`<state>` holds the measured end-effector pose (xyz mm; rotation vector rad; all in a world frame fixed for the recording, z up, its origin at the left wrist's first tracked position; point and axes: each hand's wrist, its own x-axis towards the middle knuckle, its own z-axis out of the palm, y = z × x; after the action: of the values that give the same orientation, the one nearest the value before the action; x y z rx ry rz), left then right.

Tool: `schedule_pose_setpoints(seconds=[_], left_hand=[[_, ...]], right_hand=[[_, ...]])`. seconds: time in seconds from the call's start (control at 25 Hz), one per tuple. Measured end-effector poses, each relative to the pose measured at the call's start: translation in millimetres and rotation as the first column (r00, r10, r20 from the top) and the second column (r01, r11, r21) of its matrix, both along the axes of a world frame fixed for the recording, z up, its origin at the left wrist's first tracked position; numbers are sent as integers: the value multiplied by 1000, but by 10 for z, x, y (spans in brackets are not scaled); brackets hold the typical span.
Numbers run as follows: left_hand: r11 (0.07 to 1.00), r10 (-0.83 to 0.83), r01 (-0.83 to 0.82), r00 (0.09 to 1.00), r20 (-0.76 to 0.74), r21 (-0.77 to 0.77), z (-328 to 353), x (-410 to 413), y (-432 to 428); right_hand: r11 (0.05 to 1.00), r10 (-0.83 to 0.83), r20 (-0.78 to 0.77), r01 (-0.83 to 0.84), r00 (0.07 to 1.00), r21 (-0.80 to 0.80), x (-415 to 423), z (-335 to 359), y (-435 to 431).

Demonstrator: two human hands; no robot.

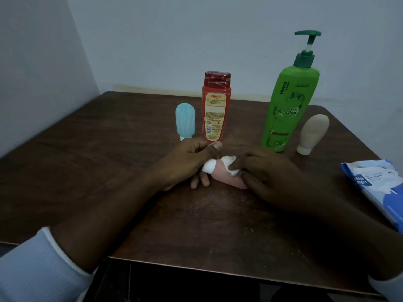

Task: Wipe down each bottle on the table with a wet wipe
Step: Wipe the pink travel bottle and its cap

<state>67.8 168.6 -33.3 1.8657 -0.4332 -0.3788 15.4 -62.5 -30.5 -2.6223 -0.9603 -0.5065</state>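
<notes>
To steady it, the left hand (187, 163) pinches the pink bottle (221, 173) by its white cap, while just beside that grip the right hand (269, 174), fingers curled, presses the wet wipe (229, 164) onto its body

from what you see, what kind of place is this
Likely a plain room at home: a dark wooden table in a bare white corner, holding a green pump bottle, a red shampoo bottle and a wet wipes pack.

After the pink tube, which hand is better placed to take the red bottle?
Left, probably. The left hand is just in front of the red bottle, and the right hand holds the wet wipe on the pink tube.
</notes>
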Motion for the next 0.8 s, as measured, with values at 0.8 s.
schedule_pose_setpoints(seconds=[0.8], left_hand=[[975, -40, 23, 996, -75, -220, -91, 96, 126]], right_hand=[[988, 134, -6, -134, 991, -76, 70, 6, 88]])
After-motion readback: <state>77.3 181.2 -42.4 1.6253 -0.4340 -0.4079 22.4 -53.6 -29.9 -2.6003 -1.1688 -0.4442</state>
